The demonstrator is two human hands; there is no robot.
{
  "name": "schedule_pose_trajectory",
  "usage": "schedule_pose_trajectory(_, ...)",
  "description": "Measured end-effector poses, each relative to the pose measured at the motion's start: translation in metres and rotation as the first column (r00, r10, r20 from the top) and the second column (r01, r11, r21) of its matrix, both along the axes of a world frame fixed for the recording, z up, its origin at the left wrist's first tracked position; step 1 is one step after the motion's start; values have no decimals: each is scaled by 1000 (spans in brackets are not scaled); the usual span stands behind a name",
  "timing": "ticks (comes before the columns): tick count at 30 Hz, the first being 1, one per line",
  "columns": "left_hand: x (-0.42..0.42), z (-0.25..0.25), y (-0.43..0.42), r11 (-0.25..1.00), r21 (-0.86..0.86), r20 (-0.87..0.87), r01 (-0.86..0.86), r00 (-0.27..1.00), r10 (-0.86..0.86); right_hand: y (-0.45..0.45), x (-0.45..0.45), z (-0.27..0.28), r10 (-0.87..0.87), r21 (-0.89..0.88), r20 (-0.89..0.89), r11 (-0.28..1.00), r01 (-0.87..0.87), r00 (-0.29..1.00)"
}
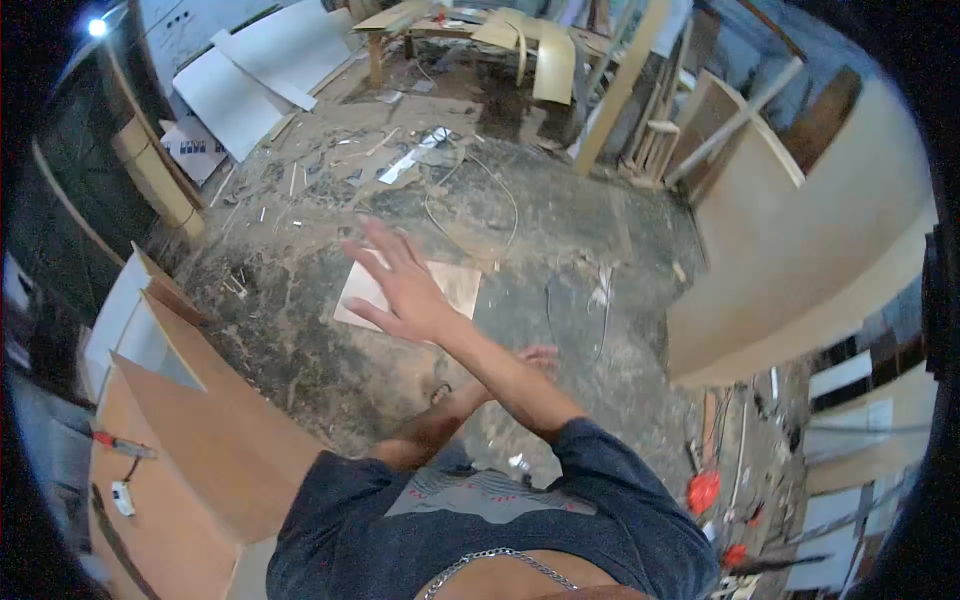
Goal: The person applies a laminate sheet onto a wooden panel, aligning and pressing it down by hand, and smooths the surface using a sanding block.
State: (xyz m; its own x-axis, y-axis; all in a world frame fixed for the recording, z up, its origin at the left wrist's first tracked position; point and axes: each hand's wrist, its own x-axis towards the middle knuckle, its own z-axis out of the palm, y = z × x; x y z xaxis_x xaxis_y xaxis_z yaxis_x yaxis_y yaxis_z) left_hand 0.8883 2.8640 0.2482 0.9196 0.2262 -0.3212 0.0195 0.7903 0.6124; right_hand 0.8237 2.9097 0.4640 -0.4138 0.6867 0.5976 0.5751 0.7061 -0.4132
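My forearms cross in front of my body. My right hand (405,290) reaches to the left with its fingers spread and nothing in it. Below it in the view lies a pale rectangular board (460,287) on the floor, partly covered by the hand; whether they touch I cannot tell. My left hand (540,357) pokes out to the right from beneath my right forearm. Its fingertips look loosely stretched and hold nothing visible, while the rest of the hand is hidden.
A brown panel box (200,430) stands at the left, with a red-handled tool (125,445) on it. Large curved panels (800,250) rise at the right. Scraps and a thin cable (517,215) litter the floor (600,230). White sheets (270,60) lean at the back left.
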Motion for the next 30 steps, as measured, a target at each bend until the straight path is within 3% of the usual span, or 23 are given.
schedule_pose_trajectory(1, 3, -9, 24, 967, 223, -74, 120, 992, -105, 43, -9, 1, 96, 22, 88, 995, -98, 991)
schedule_pose_trajectory(2, 5, -17, 46, 833, 510, -162, 214, 975, -151, 81, -21, 2, 189, 42, 173, 979, -199, 967)
schedule_pose_trajectory(3, 10, -34, 60, 609, 740, -244, 287, 957, -155, 117, -28, -29, 206, -111, 217, 976, -186, 954)
schedule_pose_trajectory(4, 14, -49, 77, 375, 863, -314, 339, 941, -127, 178, -33, -66, 219, -217, 264, 962, -164, 939)
schedule_pose_trajectory(5, 18, -61, 91, 215, 894, -376, 392, 920, -112, 225, -34, -111, 288, -459, 362, 883, -99, 886)
schedule_pose_trajectory(6, 20, -68, 106, 105, 888, -437, 447, 893, -106, 273, -21, -210, 366, -422, 280, 877, -229, 887)
schedule_pose_trajectory(7, 21, -76, 120, 45, 876, -473, 480, 874, -112, 279, 0, -236, 444, -707, 443, 707, 0, 779)
schedule_pose_trajectory(8, 22, -86, 134, 17, 865, -494, 501, 858, -140, 294, 29, -308, 548, -728, 590, 678, 98, 592)
schedule_pose_trajectory(9, 23, -94, 151, 41, 871, -474, 490, 859, -193, 291, 61, -357, 576, -743, 628, 643, 184, 523)
schedule_pose_trajectory(11, 20, -113, 190, 96, 893, -397, 439, 871, -290, 262, 134, -419, 500, -779, 614, 510, 365, 611)
schedule_pose_trajectory(14, 1, -147, 260, 204, 924, -227, 324, 893, -388, 225, 200, -441, 278, -790, 612, 256, 557, 740)
schedule_pose_trajectory(15, -13, -139, 281, 241, 858, -427, 453, 891, -152, 214, 224, -444, 192, -785, 619, 154, 600, 762)
schedule_pose_trajectory(16, -36, -116, 307, 249, 839, -456, 483, 875, -160, 210, 234, -438, 134, -786, 618, 72, 615, 774)
schedule_pose_trajectory(17, -61, -86, 333, 375, 830, -400, 412, 910, -113, 203, 248, -440, 70, -775, 630, -14, 632, 773)
schedule_pose_trajectory(19, -103, -69, 389, 484, 796, -383, 363, 922, -60, 214, 253, -445, -22, -762, 639, -148, 630, 769)
schedule_pose_trajectory(21, -132, -77, 458, 465, 885, -77, -4, 985, 156, 240, 247, -455, -96, -755, 644, -238, 610, 759)
schedule_pose_trajectory(22, -146, -99, 483, 490, 852, -18, -183, 926, 377, 258, 242, -460, -115, -758, 639, -262, 597, 761)
schedule_pose_trajectory(24, -169, -130, 525, 643, 606, -183, -469, 704, 686, 306, 235, -471, -144, -777, 615, -279, 565, 775)
schedule_pose_trajectory(25, -181, -111, 549, 733, 605, -438, -311, 638, 633, 340, 227, -475, -153, -792, 597, -268, 548, 788)
schedule_pose_trajectory(26, -194, -118, 577, 795, 548, -473, -260, 688, 550, 374, 222, -472, -162, -805, 581, -260, 533, 798)
schedule_pose_trajectory(28, -215, -132, 618, 782, 622, -608, 27, 645, 462, 445, 210, -472, -152, -833, 545, -206, 513, 824)
schedule_pose_trajectory(29, -233, -141, 631, 799, 600, -624, 32, 644, 442, 485, 206, -476, -143, -842, 536, -159, 515, 832)
schedule_pose_trajectory(30, -253, -155, 655, 677, 704, -620, 215, 650, 439, 528, 200, -479, -127, -849, 528, -108, 517, 840)
